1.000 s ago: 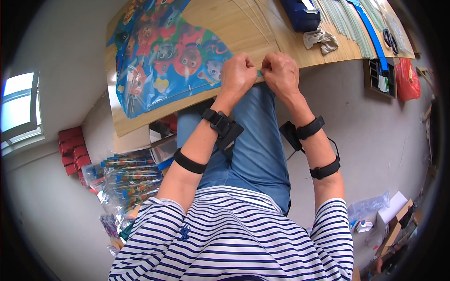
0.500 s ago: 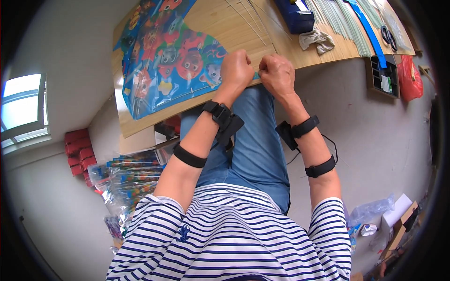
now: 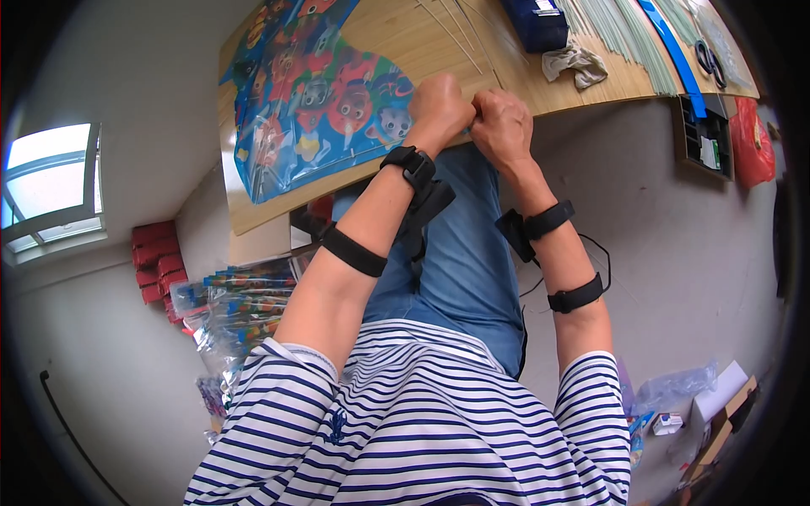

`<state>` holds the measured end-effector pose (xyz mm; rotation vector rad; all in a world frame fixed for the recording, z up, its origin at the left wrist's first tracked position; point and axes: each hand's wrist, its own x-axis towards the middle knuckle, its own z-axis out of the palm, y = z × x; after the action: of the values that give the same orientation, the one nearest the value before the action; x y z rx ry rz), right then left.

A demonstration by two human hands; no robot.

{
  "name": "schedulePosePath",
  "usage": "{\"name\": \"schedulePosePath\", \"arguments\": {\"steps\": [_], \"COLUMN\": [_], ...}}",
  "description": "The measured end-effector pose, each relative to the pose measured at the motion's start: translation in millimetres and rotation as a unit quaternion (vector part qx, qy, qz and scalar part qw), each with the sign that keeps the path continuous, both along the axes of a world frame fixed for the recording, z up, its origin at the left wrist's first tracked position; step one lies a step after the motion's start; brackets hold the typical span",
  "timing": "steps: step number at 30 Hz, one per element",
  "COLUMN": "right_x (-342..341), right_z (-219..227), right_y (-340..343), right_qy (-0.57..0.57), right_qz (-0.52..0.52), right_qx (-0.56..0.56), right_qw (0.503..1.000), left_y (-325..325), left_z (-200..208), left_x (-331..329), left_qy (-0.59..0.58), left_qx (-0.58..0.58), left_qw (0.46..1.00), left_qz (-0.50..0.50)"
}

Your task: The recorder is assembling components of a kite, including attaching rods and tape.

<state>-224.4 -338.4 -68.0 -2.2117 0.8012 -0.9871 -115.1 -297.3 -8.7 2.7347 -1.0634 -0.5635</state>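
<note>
A thin, glossy plastic sheet (image 3: pixel 316 110), blue with cartoon animal figures and shaped like a kite sail, lies along the left of the wooden table. A few pale thin strips show on it near its lower edge. My left hand (image 3: pixel 443 105) is closed at the sheet's right-hand corner, by the table's near edge. My right hand (image 3: pixel 504 126) is closed too, its knuckles against the left hand, pinching at the same corner. The fingers hide the corner itself and whatever small piece lies between them. Black straps circle both my forearms.
Several thin rods (image 3: pixel 456 34) lie beyond my hands. Farther right are a dark blue case (image 3: pixel 537 25), a crumpled cloth (image 3: pixel 575 66), a bundle of pale rods (image 3: pixel 620 42), a blue strip (image 3: pixel 675 55) and scissors (image 3: pixel 710 63). A red bag (image 3: pixel 751 143) hangs beside an open drawer (image 3: pixel 704 139).
Both hands have come together, the left moving up and right toward the right one. The teal bit of the corner seen between them before is now covered. The whole view has shifted slightly.
</note>
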Motion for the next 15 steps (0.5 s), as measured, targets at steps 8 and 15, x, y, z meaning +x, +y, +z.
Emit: {"name": "schedulePosePath", "arguments": {"steps": [8,15], "right_x": [-2,-1], "right_z": [0,1], "right_y": [-1,0], "right_qy": [0.011,0.027], "right_qz": [0.008,0.012], "right_qx": [0.004,0.016], "right_qw": [1.0,0.999], "left_y": [13,25], "left_z": [-9,-7], "left_x": [10,15], "left_qy": [0.043,0.127], "left_qx": [-0.093,-0.156], "left_qw": [0.995,0.979], "left_qz": [-0.008,0.015]}}
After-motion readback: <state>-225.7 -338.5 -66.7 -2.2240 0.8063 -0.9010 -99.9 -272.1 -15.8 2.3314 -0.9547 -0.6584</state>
